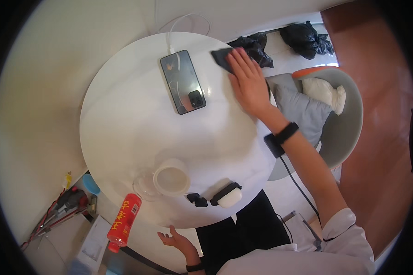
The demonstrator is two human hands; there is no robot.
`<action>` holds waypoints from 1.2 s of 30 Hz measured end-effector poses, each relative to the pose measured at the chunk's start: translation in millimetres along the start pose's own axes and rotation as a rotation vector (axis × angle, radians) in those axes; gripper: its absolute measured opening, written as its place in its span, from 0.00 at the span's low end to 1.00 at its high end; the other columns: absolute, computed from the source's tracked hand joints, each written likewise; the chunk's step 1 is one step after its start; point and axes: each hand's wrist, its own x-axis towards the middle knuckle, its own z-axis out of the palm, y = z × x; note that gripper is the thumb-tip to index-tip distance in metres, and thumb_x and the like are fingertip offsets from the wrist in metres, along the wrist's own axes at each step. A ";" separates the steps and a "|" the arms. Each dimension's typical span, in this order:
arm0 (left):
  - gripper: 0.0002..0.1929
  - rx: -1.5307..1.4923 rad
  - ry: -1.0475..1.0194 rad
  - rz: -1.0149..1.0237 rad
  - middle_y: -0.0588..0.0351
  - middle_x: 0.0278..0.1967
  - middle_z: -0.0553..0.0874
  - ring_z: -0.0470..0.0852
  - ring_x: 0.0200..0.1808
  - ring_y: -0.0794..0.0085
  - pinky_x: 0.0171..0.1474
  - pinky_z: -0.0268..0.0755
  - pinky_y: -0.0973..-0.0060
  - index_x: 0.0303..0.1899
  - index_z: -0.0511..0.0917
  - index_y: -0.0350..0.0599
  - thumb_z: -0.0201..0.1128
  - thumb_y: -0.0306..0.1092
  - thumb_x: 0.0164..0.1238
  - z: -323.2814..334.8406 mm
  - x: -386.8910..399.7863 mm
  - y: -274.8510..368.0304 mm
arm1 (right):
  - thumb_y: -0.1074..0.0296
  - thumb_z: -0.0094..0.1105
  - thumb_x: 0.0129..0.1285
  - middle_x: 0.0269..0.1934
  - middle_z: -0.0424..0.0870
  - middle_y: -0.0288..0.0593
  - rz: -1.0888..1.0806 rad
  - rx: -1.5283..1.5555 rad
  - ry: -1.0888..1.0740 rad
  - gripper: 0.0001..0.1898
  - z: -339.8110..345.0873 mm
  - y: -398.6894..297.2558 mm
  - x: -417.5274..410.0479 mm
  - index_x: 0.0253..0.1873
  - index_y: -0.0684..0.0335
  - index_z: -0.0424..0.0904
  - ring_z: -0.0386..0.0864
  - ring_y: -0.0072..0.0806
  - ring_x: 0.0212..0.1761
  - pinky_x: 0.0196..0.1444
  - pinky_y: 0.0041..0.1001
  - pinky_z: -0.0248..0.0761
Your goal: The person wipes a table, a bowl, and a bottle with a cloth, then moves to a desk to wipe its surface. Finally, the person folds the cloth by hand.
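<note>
My right hand [249, 84] lies flat, palm down, on a dark cloth [221, 59] at the far right rim of the round white table [124, 117]. Part of the cloth is hidden under the fingers. A black wristband and a small dark box with a cable are on that arm. My left hand [179, 242] holds nothing; its fingers are apart just off the table's near edge. To its left, a red-labelled bottle [124, 218] lies near the rim. A smartphone [183, 82] rests back up at the far side, a white cable plugged into it.
Toward the near side stand a whitish cup [172, 177] and a clear glass vessel [143, 185], beside small black objects [197, 200] and a black-and-white case [227, 195]. A grey chair [351, 123] with cushions borders the right; black plastic bags [304, 39] lie beyond.
</note>
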 end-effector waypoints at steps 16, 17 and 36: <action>0.45 -0.724 -0.477 -0.517 0.44 0.85 0.55 0.56 0.85 0.51 0.84 0.51 0.45 0.86 0.51 0.52 0.49 0.71 0.82 19.4 16.9 -19.7 | 0.57 0.62 0.74 0.87 0.60 0.45 -0.314 0.110 -0.481 0.36 -45.7 -38.4 -72.2 0.84 0.56 0.64 0.51 0.40 0.90 0.88 0.51 0.45; 0.45 -0.731 -0.489 -0.522 0.44 0.86 0.55 0.56 0.85 0.51 0.84 0.51 0.45 0.87 0.51 0.53 0.49 0.71 0.82 17.5 19.7 -24.3 | 0.57 0.62 0.74 0.87 0.60 0.45 -0.372 0.133 -0.549 0.37 -51.1 -37.9 -83.7 0.84 0.55 0.64 0.52 0.39 0.90 0.88 0.52 0.45; 0.42 -0.779 -0.479 -0.572 0.47 0.84 0.59 0.62 0.83 0.51 0.82 0.56 0.45 0.86 0.53 0.55 0.50 0.69 0.83 17.8 22.8 -37.7 | 0.53 0.45 0.85 0.82 0.68 0.43 -0.238 -0.010 -0.115 0.27 35.4 2.7 97.6 0.84 0.49 0.64 0.63 0.44 0.84 0.84 0.51 0.55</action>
